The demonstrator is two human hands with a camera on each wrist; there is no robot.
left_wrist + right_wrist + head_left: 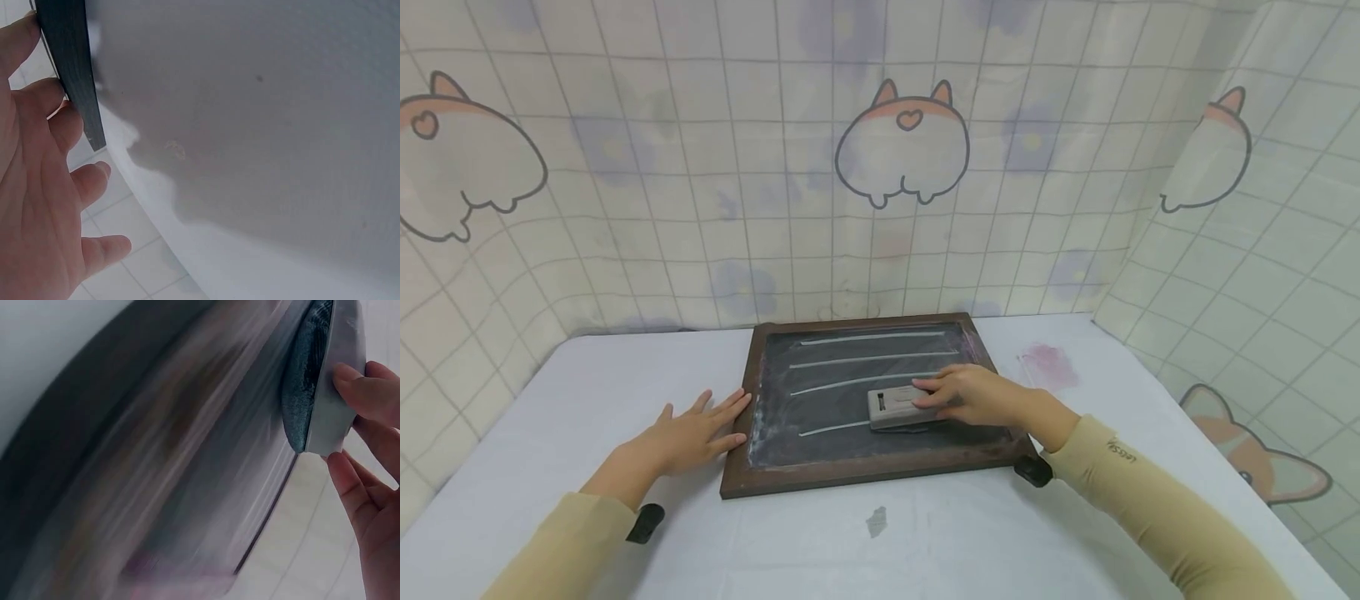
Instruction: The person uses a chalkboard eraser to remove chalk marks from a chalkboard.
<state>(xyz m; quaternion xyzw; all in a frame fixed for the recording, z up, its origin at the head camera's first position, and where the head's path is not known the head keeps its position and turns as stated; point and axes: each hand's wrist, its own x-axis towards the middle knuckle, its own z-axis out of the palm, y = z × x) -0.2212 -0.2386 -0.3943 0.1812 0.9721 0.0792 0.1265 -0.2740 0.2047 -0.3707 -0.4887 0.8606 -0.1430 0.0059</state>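
A small blackboard (pixel 835 454) in a brown wooden frame lies flat on the table, with several pale chalk lines (pixel 872 359) drawn across it. My right hand (pixel 973 395) grips a grey chalkboard eraser (pixel 887 407) over the right part of the lowest line. In the right wrist view, thumb and fingers pinch the eraser's hard back (pixel 340 381), and its dark felt pad (pixel 306 381) faces the board. My left hand (pixel 688 433) is spread at the board's left edge, fingertips touching the frame (pixel 65 50). The eraser covers part of the lowest line.
A white cloth-covered table (pixel 790 542) bears the board. A pink smudge (pixel 1048 365) marks the cloth at the right, and a grey patch (pixel 877 522) lies in front. Behind hangs a gridded curtain (pixel 760 217) with cartoon animals.
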